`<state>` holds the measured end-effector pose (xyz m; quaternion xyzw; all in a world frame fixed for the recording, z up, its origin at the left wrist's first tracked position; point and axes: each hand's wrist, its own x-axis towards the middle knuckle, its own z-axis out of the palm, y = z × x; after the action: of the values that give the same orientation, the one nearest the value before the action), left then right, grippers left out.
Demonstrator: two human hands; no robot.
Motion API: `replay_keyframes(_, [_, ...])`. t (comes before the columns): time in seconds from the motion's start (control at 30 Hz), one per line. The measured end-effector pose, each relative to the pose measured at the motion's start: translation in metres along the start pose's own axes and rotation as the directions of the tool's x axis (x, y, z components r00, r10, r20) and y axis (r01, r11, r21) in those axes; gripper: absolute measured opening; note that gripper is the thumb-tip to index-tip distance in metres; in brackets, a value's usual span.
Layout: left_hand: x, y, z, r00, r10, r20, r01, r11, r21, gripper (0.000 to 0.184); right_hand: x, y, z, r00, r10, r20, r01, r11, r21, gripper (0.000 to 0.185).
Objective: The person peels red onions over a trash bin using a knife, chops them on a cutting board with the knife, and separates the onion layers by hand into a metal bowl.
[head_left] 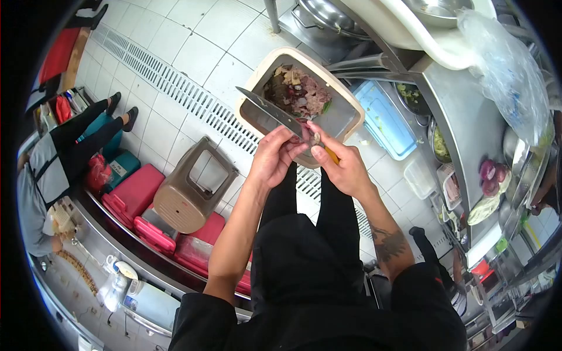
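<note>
My right hand [338, 162] is closed round the yellow handle of a kitchen knife [270, 109], whose broad dark blade points up and to the left. My left hand [273, 155] is closed, its fingertips pinched close to the blade and to my right thumb. Something small and pinkish shows between the two hands; its kind is too small to tell. Both hands are above the near side of a beige-rimmed waste bin [241, 112]. Inside the bin lie pinkish food scraps [310, 90] with some red, yellowish and green bits.
A brown plastic stool [182, 199] and red-lidded boxes [137, 196] are at the left. Blue lids [383, 120] lean right of the bin. Red onions [492, 175] and a plastic bag [506, 76] are on the steel counter. A person [50, 169] stands at far left. A drain grate [175, 88] crosses the floor.
</note>
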<state>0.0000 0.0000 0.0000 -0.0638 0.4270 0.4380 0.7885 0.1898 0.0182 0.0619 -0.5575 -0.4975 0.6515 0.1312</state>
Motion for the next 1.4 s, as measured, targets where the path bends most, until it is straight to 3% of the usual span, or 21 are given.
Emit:
replay_keyframes(0.07, [-0.006, 0.001, -0.001, 1.000, 0.001, -0.015, -0.001, 1.000, 0.015, 0.019, -0.001, 0.006, 0.005, 0.987, -0.147, -0.068, 0.145, 0.989, -0.021, 0.047])
replay_keyframes(0.2, [0.015, 0.002, -0.007, 0.999, -0.021, -0.039, 0.020, 1.000, -0.017, 0.023, 0.024, 0.029, 0.007, 0.987, -0.137, -0.080, 0.141, 0.989, 0.045, 0.047])
replay_keyframes(0.3, [0.013, 0.007, 0.002, 0.999, -0.031, -0.031, 0.033, 0.998, 0.062, 0.031, 0.033, 0.040, 0.011, 0.929, -0.296, -0.221, 0.317, 0.946, 0.065, 0.047])
replay_keyframes(0.37, [0.016, 0.004, -0.004, 0.998, -0.039, 0.052, 0.031, 0.990, 0.140, 0.046, 0.030, 0.030, 0.003, 0.992, 0.099, -0.077, -0.068, 0.940, 0.335, 0.047])
replay_keyframes(0.53, [0.016, 0.006, -0.001, 0.993, 0.039, 0.112, -0.052, 0.992, 0.111, 0.046, 0.039, 0.037, 0.004, 0.973, 0.175, -0.148, -0.104, 0.911, 0.399, 0.047])
replay_keyframes(0.6, [0.015, 0.009, 0.001, 0.991, 0.052, 0.127, -0.067, 0.990, 0.123, 0.048, 0.040, 0.040, 0.000, 0.969, 0.200, -0.147, -0.132, 0.917, 0.375, 0.048])
replay_keyframes(0.67, [0.015, 0.010, 0.000, 0.991, 0.091, 0.099, -0.116, 0.949, 0.294, 0.050, 0.043, 0.044, 0.003, 0.969, 0.161, -0.188, -0.092, 0.940, 0.329, 0.049])
replay_keyframes(0.7, [0.016, 0.009, -0.001, 0.991, 0.089, 0.097, -0.114, 0.949, 0.295, 0.050, 0.042, 0.044, 0.004, 0.967, 0.142, -0.210, -0.073, 0.950, 0.305, 0.049])
replay_keyframes(0.8, [0.019, 0.010, 0.001, 0.987, 0.143, 0.071, -0.157, 0.949, 0.273, 0.045, 0.036, 0.039, 0.006, 0.965, 0.058, -0.255, -0.010, 0.983, 0.185, 0.052])
replay_keyframes(0.87, [0.019, 0.018, 0.005, 0.998, 0.056, 0.032, -0.058, 0.997, 0.055, 0.036, 0.031, 0.030, 0.006, 0.972, -0.024, -0.234, 0.048, 0.994, 0.098, 0.053])
replay_keyframes(0.93, [0.022, 0.014, -0.003, 0.997, 0.069, 0.030, -0.070, 0.997, 0.025, 0.033, 0.029, 0.021, 0.005, 0.982, -0.093, -0.166, 0.097, 0.995, 0.013, 0.056])
replay_keyframes(1.1, [0.020, 0.013, -0.010, 0.997, 0.060, 0.051, -0.060, 0.998, 0.000, 0.027, 0.031, 0.017, 0.014, 0.951, -0.249, -0.182, 0.238, 0.968, -0.080, 0.056])
replay_keyframes(1.2, [0.021, 0.011, -0.012, 0.997, 0.067, 0.041, -0.066, 0.998, -0.014, 0.025, 0.031, 0.012, 0.013, 0.948, -0.259, -0.185, 0.245, 0.965, -0.091, 0.054])
replay_keyframes(1.3, [0.021, 0.012, -0.012, 0.996, 0.051, 0.074, -0.049, 0.998, -0.035, 0.023, 0.030, 0.006, 0.011, 0.976, -0.172, -0.131, 0.159, 0.982, -0.099, 0.052])
replay_keyframes(1.4, [0.020, 0.012, -0.008, 0.998, 0.048, 0.029, -0.047, 0.998, -0.040, 0.025, 0.031, 0.009, 0.012, 0.949, -0.266, -0.169, 0.249, 0.962, -0.113, 0.051])
